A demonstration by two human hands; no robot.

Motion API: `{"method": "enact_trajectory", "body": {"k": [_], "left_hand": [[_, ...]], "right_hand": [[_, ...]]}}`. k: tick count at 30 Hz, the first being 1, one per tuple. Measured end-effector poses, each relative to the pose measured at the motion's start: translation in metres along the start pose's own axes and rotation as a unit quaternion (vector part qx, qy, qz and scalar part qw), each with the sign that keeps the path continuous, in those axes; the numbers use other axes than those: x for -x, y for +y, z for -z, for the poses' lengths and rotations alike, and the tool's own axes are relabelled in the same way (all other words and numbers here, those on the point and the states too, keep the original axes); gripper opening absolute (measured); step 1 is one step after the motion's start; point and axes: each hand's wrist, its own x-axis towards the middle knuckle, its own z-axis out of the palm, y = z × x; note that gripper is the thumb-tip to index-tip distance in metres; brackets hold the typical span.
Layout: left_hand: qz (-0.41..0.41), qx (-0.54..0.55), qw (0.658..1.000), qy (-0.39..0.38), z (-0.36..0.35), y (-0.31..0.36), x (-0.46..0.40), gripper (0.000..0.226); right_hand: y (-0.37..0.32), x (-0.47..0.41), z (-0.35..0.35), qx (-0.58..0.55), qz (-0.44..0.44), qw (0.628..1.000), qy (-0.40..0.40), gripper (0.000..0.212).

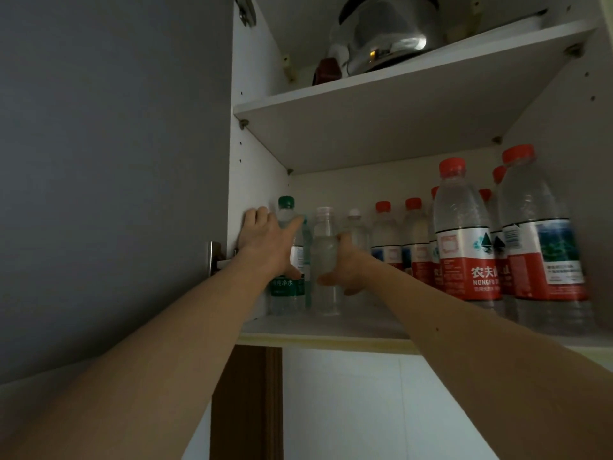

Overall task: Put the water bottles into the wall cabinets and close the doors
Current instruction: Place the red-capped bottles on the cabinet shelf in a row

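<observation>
Upright water bottles (466, 234) on the open wall cabinet's (331, 328) lower shelf — mostly red-capped, red-labelled.

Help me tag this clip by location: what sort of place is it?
Probably a home kitchen: an open wall cabinet with white shelves, rows of water bottles on the lower shelf, and a metal kettle-like appliance on the shelf above.

Bottles (464, 247) on lower shelf (331, 327), kettle (384, 34) on upper shelf (398, 94)

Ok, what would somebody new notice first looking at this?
Two bare arms reaching up into an open wall cabinet: the left hand rests on a green-capped bottle, the right hand grips a clear bottle. Red-capped bottles crowd the lower shelf's right side; a metal pot sits above.
</observation>
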Motion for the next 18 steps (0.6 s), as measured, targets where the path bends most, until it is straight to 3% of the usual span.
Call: {"method": "enact_trajectory", "body": {"k": [18], "left_hand": [[0.004,-0.037,0.999,0.025,-0.001,0.001,0.008,0.114]], "right_hand": [[0.002,-0.01,-0.02,0.0,0.05,0.998,0.04,0.102]]}}
